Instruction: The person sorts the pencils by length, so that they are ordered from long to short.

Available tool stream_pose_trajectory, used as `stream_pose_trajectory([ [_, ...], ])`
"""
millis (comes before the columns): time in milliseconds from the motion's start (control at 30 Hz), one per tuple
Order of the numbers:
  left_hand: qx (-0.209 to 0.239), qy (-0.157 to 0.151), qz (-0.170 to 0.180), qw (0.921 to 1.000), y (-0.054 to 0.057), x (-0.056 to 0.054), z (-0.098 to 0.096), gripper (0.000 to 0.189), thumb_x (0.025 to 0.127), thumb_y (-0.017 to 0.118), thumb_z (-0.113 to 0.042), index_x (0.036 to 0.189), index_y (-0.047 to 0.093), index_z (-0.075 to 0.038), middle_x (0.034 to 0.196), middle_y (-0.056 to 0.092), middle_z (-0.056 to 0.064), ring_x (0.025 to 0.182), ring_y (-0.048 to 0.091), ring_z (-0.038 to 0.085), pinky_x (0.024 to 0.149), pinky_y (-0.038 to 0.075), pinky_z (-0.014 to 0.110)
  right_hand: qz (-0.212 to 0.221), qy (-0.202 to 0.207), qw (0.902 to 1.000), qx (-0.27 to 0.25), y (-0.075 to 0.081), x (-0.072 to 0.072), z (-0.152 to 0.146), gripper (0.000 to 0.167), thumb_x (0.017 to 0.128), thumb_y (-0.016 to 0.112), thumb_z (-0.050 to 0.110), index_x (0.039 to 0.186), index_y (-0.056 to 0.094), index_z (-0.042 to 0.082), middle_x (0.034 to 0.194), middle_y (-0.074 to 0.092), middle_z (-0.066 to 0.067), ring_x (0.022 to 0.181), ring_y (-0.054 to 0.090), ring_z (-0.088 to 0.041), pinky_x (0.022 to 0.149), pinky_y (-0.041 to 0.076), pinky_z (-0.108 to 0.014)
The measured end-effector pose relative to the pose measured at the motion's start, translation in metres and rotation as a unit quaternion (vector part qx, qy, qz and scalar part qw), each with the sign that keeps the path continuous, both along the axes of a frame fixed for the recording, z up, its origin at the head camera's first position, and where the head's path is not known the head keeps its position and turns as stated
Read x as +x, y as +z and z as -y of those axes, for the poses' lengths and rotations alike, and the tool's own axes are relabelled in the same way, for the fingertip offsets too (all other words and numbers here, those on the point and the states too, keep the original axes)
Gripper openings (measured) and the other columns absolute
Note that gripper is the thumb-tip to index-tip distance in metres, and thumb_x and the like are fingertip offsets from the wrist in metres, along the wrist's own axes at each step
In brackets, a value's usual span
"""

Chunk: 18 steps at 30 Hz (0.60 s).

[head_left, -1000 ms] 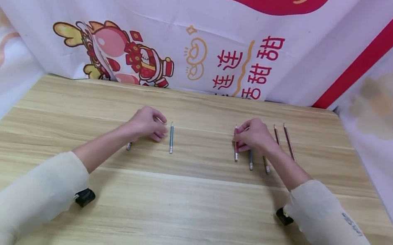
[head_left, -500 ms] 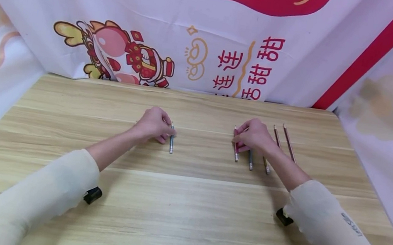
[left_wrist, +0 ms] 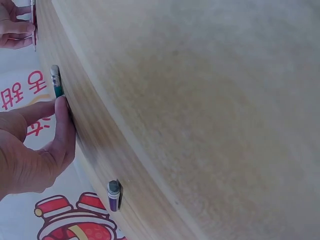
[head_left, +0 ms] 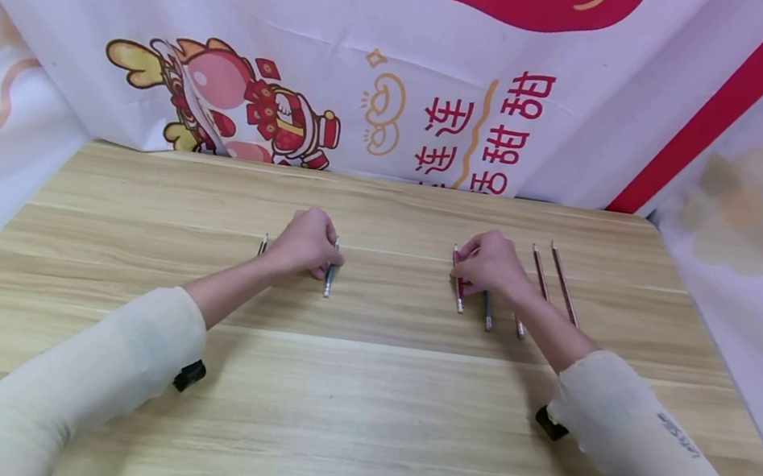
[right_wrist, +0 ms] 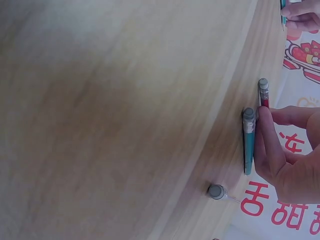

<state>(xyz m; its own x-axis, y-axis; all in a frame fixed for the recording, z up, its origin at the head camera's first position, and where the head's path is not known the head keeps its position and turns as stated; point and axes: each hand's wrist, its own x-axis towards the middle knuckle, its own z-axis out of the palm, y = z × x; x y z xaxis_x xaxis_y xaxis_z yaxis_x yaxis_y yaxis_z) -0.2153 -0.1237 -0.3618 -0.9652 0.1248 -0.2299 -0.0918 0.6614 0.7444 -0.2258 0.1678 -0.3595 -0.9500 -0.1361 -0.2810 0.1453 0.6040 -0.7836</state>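
Observation:
My left hand [head_left: 308, 242] pinches a teal pencil [head_left: 328, 283] between thumb and fingers, left of the table's middle. Its eraser end points towards me; in the left wrist view the teal barrel [left_wrist: 59, 90] shows past the fingertips. Left of that hand lies a dark pencil [head_left: 263, 244], partly covered by the forearm; its purple end [left_wrist: 114, 196] appears in the left wrist view. With thumb and fingers my right hand [head_left: 492, 263] grips a red pencil [head_left: 458, 293]. A blue-green pencil [head_left: 488, 314] lies right beside that hand, partly under it.
Two reddish-brown pencils [head_left: 541, 268] lie farther right, partly behind the right forearm. The wooden table [head_left: 357, 413] ends at a printed white and red cloth [head_left: 410, 31] at the back. Cloth also hangs at both sides.
My left hand has moved right to the teal pencil and taken hold of it; the pencil's eraser end has shifted slightly left. My right hand stays almost still on the red pencil.

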Motion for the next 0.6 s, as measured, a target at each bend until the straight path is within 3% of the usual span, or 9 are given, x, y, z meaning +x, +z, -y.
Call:
stream_pose_trajectory([
  [600, -0.008, 0.002, 0.004, 1.0, 0.0028, 0.0023, -0.0003, 0.011, 0.087, 0.073, 0.007, 0.093, 0.064, 0.005, 0.089, 0.065, 0.017, 0.053, 0.063, 0.013, 0.055, 0.065, 0.027, -0.013, 0.003, 0.9999, 0.003, 0.0002, 0.0018, 0.0009, 0.025, 0.085, 0.075, -0.008, 0.107, 0.065, -0.012, 0.088, 0.066, -0.016, 0.061, 0.069, -0.018, 0.064, 0.068, -0.033],
])
